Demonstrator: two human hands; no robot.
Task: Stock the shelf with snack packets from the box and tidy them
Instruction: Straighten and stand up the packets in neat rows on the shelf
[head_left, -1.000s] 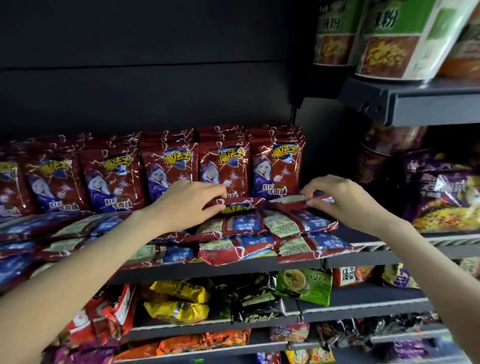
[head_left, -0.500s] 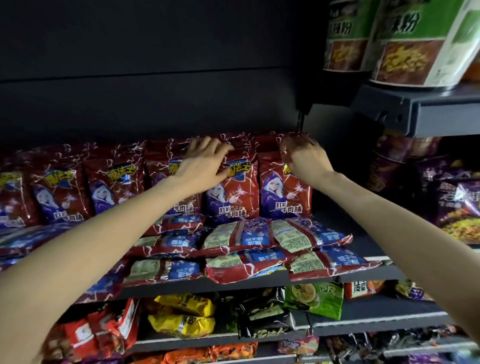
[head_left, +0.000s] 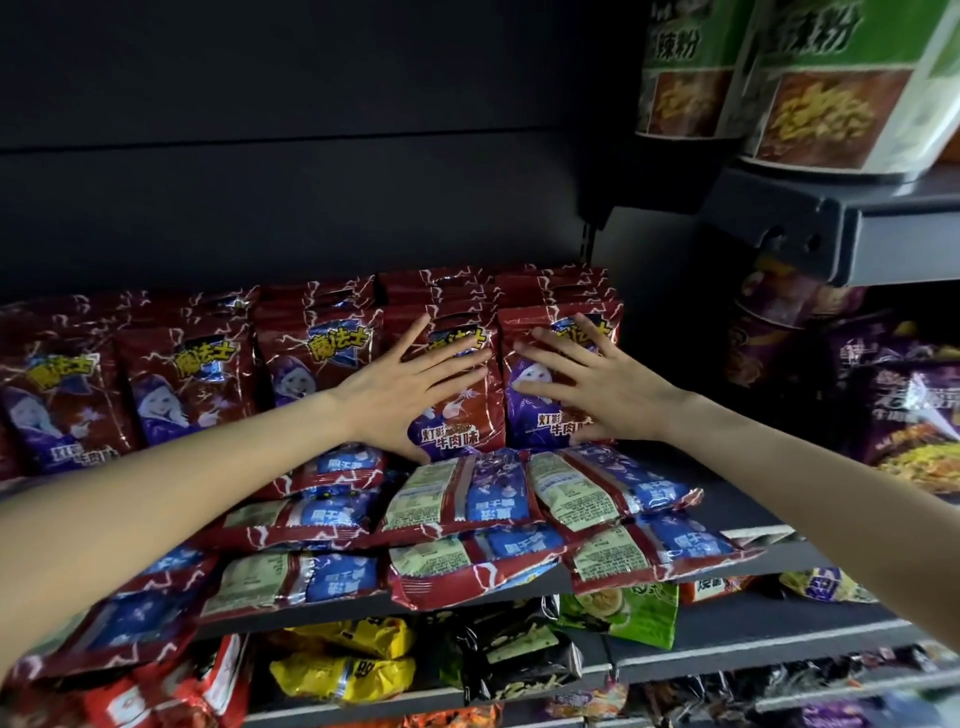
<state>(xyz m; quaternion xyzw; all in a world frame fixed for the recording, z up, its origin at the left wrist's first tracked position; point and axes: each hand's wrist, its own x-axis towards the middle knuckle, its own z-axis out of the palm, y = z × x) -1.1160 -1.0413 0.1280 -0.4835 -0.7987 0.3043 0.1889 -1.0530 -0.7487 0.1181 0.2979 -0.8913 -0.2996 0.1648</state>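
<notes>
Snack packets (head_left: 457, 395) stood upright in a row toward the back of the shelf (head_left: 769, 566), long axes vertical, with more lying flat along its front edge. Left hand (head_left: 400, 384) and right hand (head_left: 592, 384) lay flat on the faces of the two right-end upright packets, each grip apart, fingers splayed, clasping nothing. The packets lay straight ahead of both palms. Half a second before, both hands were higher, at the packets' top edges

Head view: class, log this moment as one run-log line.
left hand: flat on upright packet | right hand: flat on next packet | flat packets: in front | step: tidying row
</notes>
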